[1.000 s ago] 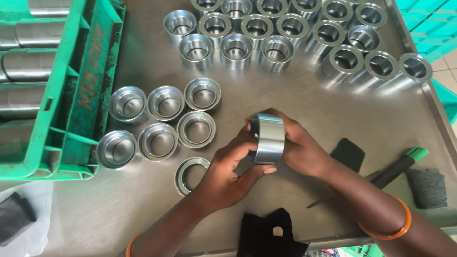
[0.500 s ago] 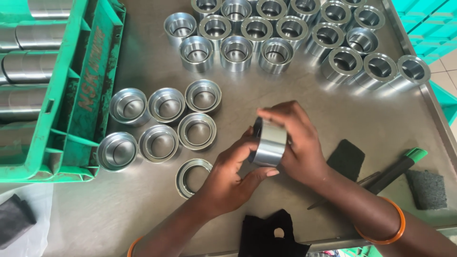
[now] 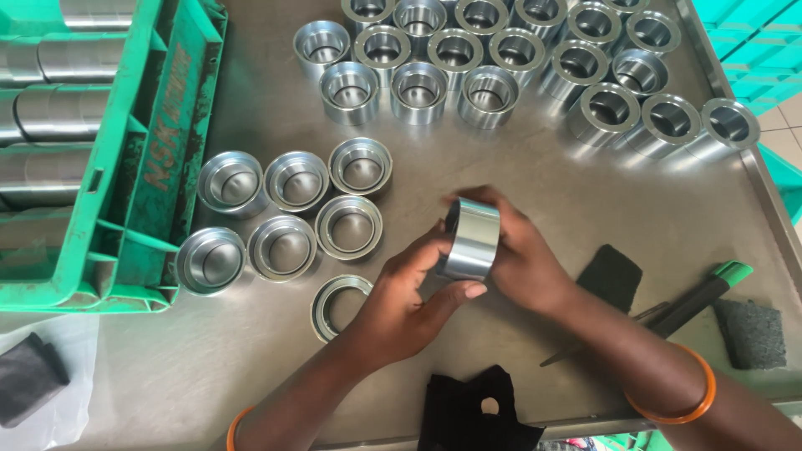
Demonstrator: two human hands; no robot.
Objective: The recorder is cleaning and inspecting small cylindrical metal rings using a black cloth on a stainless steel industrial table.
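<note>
Both hands, left (image 3: pixel 401 305) and right (image 3: pixel 522 259), grasp one ring (image 3: pixel 472 240) above the table (image 3: pixel 251 367); smooth metal could slip and dent.

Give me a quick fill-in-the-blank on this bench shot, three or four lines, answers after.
1. Both hands hold one shiny metal ring above the steel ____.
2. The crate at the left edge is ____ in colour.
3. Each wrist carries an ____ band.
4. The flat ring by the left hand lies ____ from the six cups.

Missing words: table; green; orange; apart
</note>
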